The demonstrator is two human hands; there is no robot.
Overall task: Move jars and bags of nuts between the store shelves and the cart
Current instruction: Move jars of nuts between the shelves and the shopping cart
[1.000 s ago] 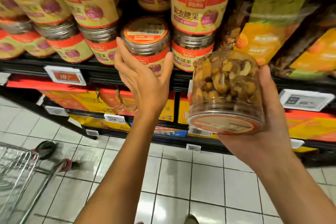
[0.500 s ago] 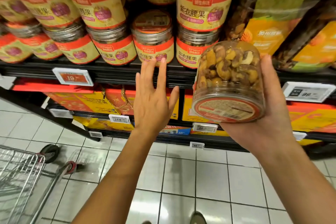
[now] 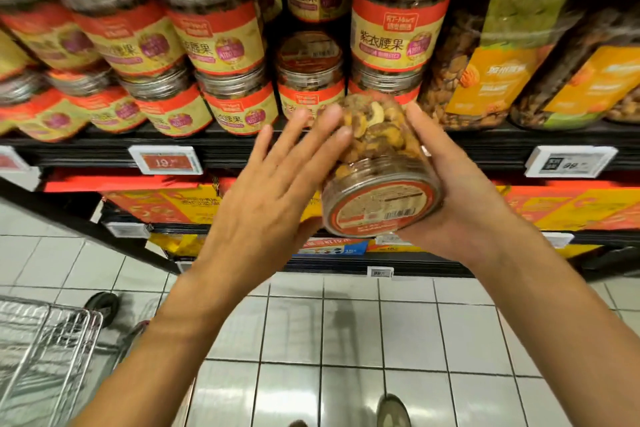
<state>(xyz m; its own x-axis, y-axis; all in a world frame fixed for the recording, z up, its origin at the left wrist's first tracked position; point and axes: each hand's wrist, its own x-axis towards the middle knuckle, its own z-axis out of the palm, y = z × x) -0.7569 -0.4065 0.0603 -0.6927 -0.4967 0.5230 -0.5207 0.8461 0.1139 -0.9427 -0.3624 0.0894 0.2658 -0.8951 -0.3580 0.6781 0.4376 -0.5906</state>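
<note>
A clear plastic jar of mixed nuts lies tilted on its side, its red-rimmed labelled end facing me. My right hand cups it from below and the right, fingers and thumb curled round its wall. My left hand reaches in from the left with straight, spread fingers whose tips touch the jar's upper left side. Behind the jar, the shelf carries stacked jars of cashews with red and yellow labels. A wire cart shows at the lower left.
Larger jars with green and orange labels fill the shelf's right part. Price tags hang on the shelf edge. Yellow and red gift boxes sit on the lower shelf. White floor tiles lie below, with my shoe at the bottom.
My left hand has moved right from in front of the shelf edge onto the jar's side. My right hand has carried the jar slightly left and toward the shelf.
</note>
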